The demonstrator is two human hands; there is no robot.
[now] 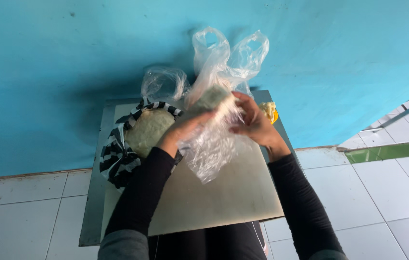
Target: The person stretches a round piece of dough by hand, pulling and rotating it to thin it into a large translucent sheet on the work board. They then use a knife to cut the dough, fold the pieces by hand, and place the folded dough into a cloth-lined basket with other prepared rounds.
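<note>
Two bare hands, left hand (pixel 185 130) and right hand (pixel 252 123), are closed on a clear, crinkled plastic bag (pixel 214 139) holding a pale green cabbage (pixel 211 98), raised above the beige square board (pixel 214 192). The film looks slippery, so the firm head is best cupped underneath.

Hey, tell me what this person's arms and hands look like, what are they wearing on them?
Both arms wear long, close-fitting black sleeves that end at the wrists. Near the upper arms a looser grey layer shows over the black. The left hand and the right hand are bare: no gloves can be seen, and no rings, watch or bracelet are visible, though clear plastic partly covers the fingers.
</note>
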